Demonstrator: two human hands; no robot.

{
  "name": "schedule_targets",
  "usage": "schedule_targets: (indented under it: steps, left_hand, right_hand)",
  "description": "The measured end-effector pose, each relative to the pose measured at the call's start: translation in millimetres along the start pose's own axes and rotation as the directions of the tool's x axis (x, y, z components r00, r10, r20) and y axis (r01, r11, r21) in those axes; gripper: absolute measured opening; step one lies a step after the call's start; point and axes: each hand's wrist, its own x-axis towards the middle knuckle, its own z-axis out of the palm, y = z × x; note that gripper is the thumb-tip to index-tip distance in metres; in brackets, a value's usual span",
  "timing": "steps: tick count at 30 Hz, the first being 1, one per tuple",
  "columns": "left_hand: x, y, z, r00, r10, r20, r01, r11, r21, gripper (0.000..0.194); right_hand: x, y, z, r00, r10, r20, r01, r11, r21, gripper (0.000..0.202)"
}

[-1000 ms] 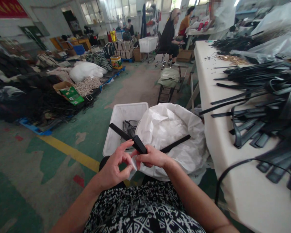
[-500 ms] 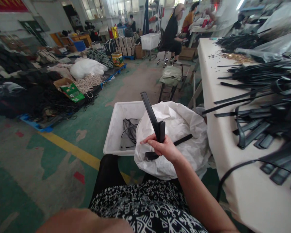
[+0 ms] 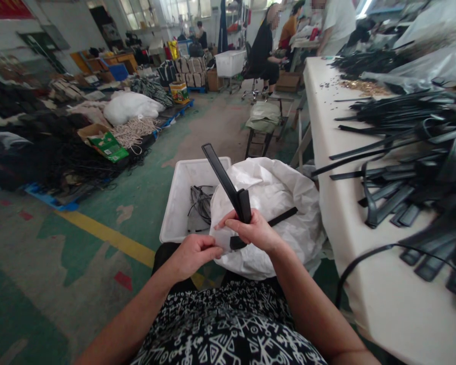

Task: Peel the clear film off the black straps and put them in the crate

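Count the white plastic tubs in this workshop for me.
2. One tub stands beside the white sack; the other tub stands farther back, near the swivel chair. Others may be hidden.

There are two near hands [image 3: 253, 233], one open sack [image 3: 298, 190], two white tubs [image 3: 174, 197], four co-workers [image 3: 261, 50].

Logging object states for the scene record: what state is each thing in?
Right hand: closed on black strapping
Left hand: thumb and forefinger close together, grip unclear
White bin: open, dark cords inside
White sack: open-mouthed, crumpled
Green-and-brown box: open
Table straps: heaped, some curled
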Motion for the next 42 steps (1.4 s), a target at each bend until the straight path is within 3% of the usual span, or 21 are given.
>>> schedule_targets:
  steps: [4,7,10,14,18,24,31,36,42]
  left_hand:
    - [-1.7,5.7,1.0,0.994,-0.086,0.062,0.092,0.991,-0.101,0.019]
    - [0.5,8.2,-7.8,0.994,-0.11,-0.005,0.101,0.923,-0.371,0.018]
    - [4.9,7.7,-24.0,0.974,-0.144,-0.176,-0.021,0.715,-0.699,0.023]
    - [12.8,6.5,-41.1,0.905,-0.281,-0.32,-0.158,0.476,-0.865,0.017]
    - [18.6,6.2,-43.9,0.842,-0.404,-0.357,-0.202,0.378,-0.904,0.012]
    - [25.8,-2.3,-48.6,0.815,-0.426,-0.393,-0.276,0.31,-0.91,0.015]
    - [29.3,-9.2,-56.0,0.803,-0.391,-0.449,-0.353,0.294,-0.888,0.012]
    - [29.0,-4.2,-54.2,0.777,-0.411,-0.477,-0.39,0.28,-0.877,0.014]
    - [29.9,0.3,-51.4,0.777,-0.409,-0.478,-0.398,0.27,-0.877,0.013]
  right_hand:
    - [3.7,2.0,-1.7,1.0,0.011,-0.018,-0.012,0.999,-0.038,0.032]
    - [5.2,0.9,-4.6,0.999,-0.011,-0.034,0.009,0.999,-0.047,0.046]
    - [4.7,0.7,-4.8,0.999,-0.035,0.012,0.036,0.997,-0.065,0.055]
    - [-0.3,3.5,1.7,0.999,0.039,0.006,-0.038,0.993,-0.108,0.043]
    - [-13.2,-0.3,7.8,0.995,0.08,0.063,-0.069,0.985,-0.155,0.032]
    - [-34.5,-16.3,12.7,0.969,0.037,0.245,0.067,0.913,-0.401,0.03]
    - [-37.9,-8.3,19.3,0.975,0.111,0.195,0.035,0.784,-0.62,0.032]
    - [-36.6,-1.6,22.0,0.981,0.108,0.161,0.032,0.73,-0.683,0.032]
    - [-34.7,2.0,22.9,0.985,0.111,0.13,0.015,0.701,-0.713,0.032]
